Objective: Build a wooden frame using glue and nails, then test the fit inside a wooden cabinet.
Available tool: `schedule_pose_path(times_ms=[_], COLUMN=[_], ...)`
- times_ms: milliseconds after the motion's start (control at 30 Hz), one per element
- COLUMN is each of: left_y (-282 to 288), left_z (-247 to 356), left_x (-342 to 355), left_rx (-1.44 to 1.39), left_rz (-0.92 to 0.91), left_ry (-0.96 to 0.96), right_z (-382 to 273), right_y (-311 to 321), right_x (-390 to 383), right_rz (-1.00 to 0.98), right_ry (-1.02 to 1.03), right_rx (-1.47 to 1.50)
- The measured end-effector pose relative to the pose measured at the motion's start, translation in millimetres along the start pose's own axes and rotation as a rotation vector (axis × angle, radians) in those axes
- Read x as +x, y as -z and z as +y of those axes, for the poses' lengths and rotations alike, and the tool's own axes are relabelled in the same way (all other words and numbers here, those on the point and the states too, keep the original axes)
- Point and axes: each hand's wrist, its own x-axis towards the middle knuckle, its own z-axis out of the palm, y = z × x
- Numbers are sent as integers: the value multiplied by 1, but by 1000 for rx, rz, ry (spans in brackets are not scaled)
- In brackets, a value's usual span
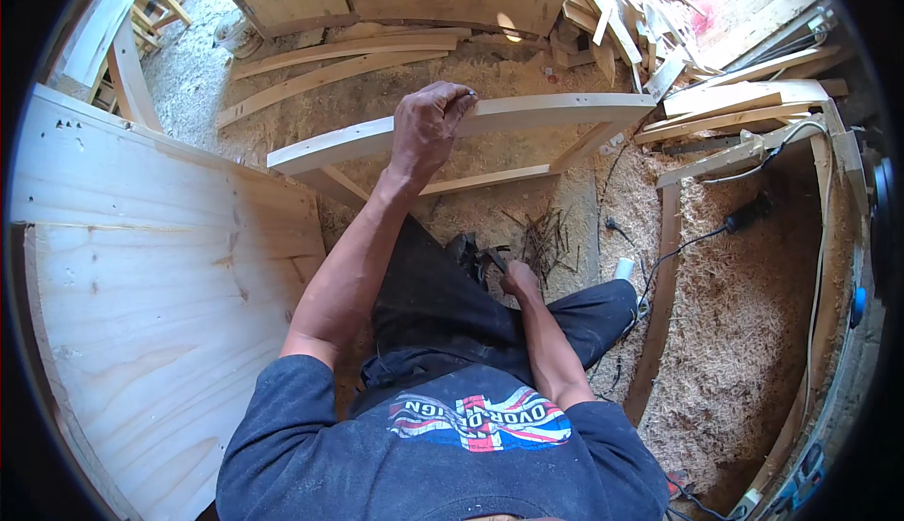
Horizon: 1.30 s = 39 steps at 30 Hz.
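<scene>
A pale wooden frame (556, 106) with a curved top rail stands upright in front of me. Over that rail is my left hand (433, 125), fingers pinched together; a tiny light tip shows at them, too small to name. Lower down, beside my knee, my right hand (521, 281) is closed around a dark tool (496, 258) that looks like a hammer, partly hidden. Close to it on the floor lies a loose heap of thin brown nail-like pieces (551, 238).
A large pale wood panel (169, 333) fills the left side. Curved boards (339, 73) lie beyond the frame. Scrap wood (612, 12) is piled at the far right. A wooden framework (665, 276) surrounds shavings on the right, with a black cable (692, 240) running across it.
</scene>
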Motion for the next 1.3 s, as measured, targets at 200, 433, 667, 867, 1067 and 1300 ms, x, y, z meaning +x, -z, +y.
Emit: schedule_pose_path(times_ms=[200, 433, 667, 867, 1067, 1300], left_y=[5, 9, 13, 14, 14, 14], left_z=[-9, -3, -6, -8, -11, -17], left_x=[-1, 2, -3, -2, -2, -4], left_rx=[-22, -40, -43, -54, -22, -76], left_rz=[-12, -46, -89, -139, -181, -194], left_ry=[-19, -29, -45, -123, -157, -182], right_z=[14, -20, -68, -96, -89, -96], right_y=[54, 212, 298, 299, 293, 296], right_x=[-48, -184, -226, -238, -232, -243], right_rz=[665, 879, 1132, 1126, 877, 1091], right_ry=[430, 656, 895, 908, 718, 795], right_rx=[646, 865, 271, 144, 144, 118])
